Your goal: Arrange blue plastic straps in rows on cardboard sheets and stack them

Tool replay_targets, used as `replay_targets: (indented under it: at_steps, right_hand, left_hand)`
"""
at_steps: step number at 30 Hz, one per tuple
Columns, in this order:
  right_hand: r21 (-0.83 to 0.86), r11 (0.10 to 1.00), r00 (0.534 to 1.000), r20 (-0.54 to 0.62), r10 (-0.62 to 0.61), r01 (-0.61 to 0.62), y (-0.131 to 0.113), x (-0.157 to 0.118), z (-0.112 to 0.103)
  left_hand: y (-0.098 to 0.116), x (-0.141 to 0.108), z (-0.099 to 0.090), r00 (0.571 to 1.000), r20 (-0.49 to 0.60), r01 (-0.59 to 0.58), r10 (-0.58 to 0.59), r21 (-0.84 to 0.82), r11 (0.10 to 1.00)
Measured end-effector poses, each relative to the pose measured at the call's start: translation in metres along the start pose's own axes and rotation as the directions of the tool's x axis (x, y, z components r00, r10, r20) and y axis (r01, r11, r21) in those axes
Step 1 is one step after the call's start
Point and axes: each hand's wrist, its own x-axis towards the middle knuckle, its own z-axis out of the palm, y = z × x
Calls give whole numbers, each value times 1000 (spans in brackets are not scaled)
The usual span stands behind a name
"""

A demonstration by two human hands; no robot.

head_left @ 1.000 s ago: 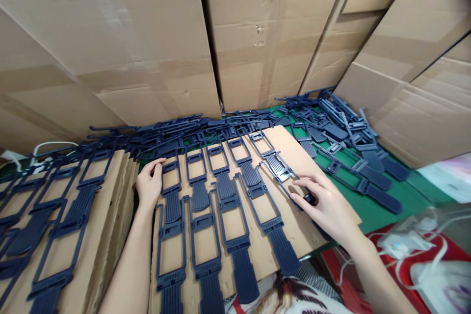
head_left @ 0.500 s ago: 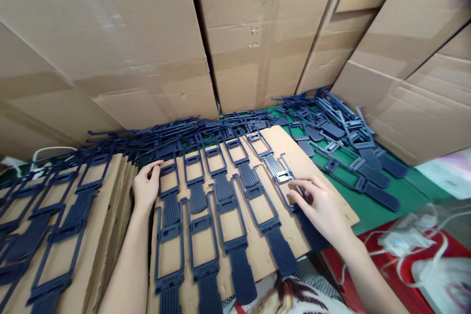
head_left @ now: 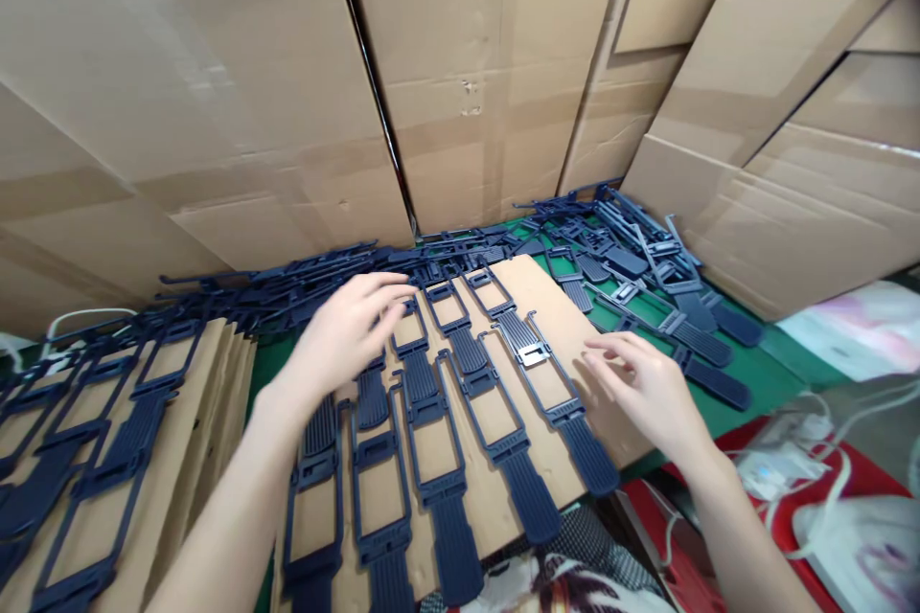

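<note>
Two staggered rows of dark blue plastic frames with ribbed paddle ends (head_left: 458, 536) lie on a flat cardboard sheet (head_left: 557, 306). One frame at the right end of the near row has a shiny metal piece (head_left: 533, 354) at its top crosspiece. My left hand (head_left: 352, 335) hovers over the far row with its fingers stretched to the right, holding nothing and hiding the frames beneath. To the right of the frame with the metal piece, my right hand (head_left: 651, 393) is above the sheet's right side, fingers apart and empty.
Loose dark blue parts (head_left: 625, 259) are heaped along the back of the green table (head_left: 783, 364). Stacked cardboard sheets (head_left: 208, 383) carry more frames at left. Large cardboard boxes (head_left: 467, 153) wall the back. White cables (head_left: 838, 474) lie over something red at right.
My left hand has left the sheet's left edge and moved right over the far row. My right hand has let go of the frame with the metal piece and drawn away right.
</note>
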Motion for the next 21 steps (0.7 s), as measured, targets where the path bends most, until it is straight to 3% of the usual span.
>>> replay_targets:
  at_steps: [2, 5, 8, 10, 16, 21]
  right_hand:
    - [-112, 994, 997, -74, 8, -16, 17, 5, -5]
    - [-347, 934, 991, -122, 47, -87, 48, 10, -12]
    - [-493, 858, 990, -85, 113, -141, 75, 7, -15]
    - [-503, 857, 993, -72, 90, -114, 88, 1, -16]
    - [-433, 901, 996, -74, -46, 10, 116, -6, -12]
    - [-432, 898, 984, -108, -139, 79, 113, 0, -13]
  left_hand:
    - [32, 18, 14, 987, 64, -145, 147, -30, 989]
    - [66, 32, 54, 919, 135, -364, 371, -75, 928]
    - [78, 33, 97, 882, 213, -409, 421, -101, 907]
    - [78, 30, 115, 886, 248, -370, 392, -132, 920]
    - [72, 24, 126, 890, 275, -330, 363, -160, 930]
    - [71, 24, 126, 894, 274, -321, 356, -163, 933]
